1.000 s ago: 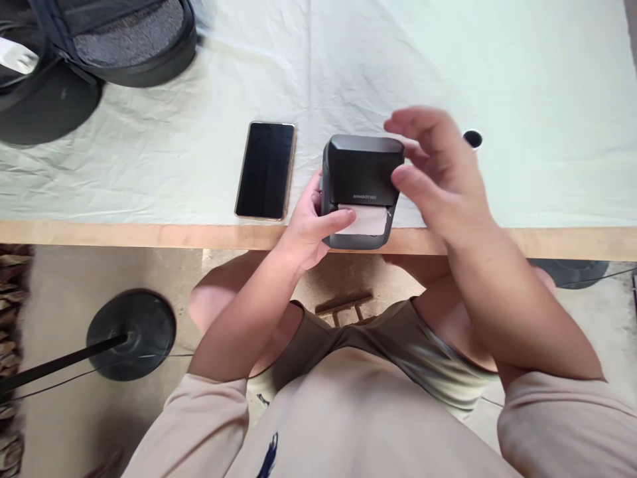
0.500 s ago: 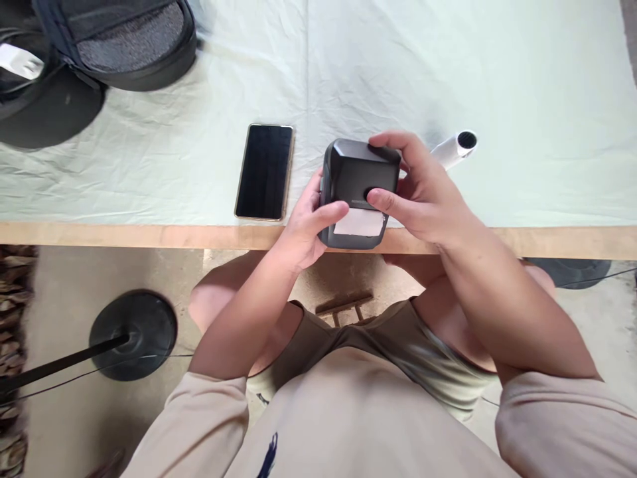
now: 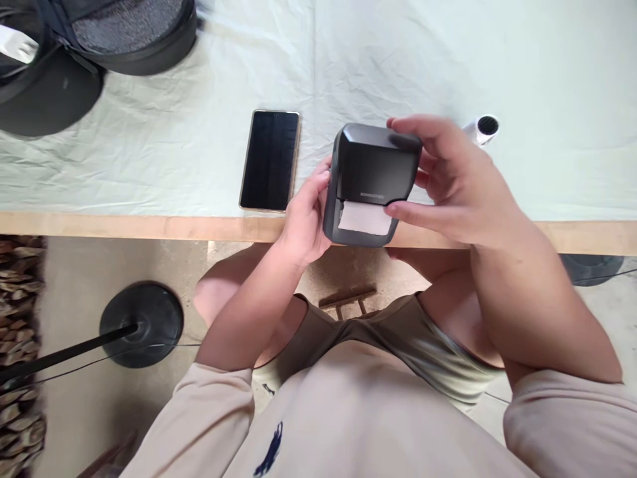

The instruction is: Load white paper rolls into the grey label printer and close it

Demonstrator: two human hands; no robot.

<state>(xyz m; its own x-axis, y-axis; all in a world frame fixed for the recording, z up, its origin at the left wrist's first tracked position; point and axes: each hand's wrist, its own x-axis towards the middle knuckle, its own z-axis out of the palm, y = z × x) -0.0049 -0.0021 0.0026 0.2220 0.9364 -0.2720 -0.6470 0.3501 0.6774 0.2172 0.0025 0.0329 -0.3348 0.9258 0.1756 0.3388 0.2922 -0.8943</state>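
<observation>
A small dark grey label printer (image 3: 374, 166) sits at the table's near edge, with a strip of white paper (image 3: 364, 218) showing at its front slot. My left hand (image 3: 303, 222) grips its left side. My right hand (image 3: 455, 182) wraps the right side, fingers over the lid's far corner and thumb by the paper. Behind my right hand lies a white paper roll (image 3: 480, 128) with a dark core.
A black phone (image 3: 270, 160) lies face up left of the printer on the pale cloth-covered table (image 3: 149, 146). A dark open bag (image 3: 89, 40) lies at the far left corner. Below the wooden table edge (image 3: 124, 226) a round black stand base (image 3: 141, 323) rests on the floor.
My right hand came down from above the printer and took hold of its right side. My left thumb moved off the paper to the printer's side.
</observation>
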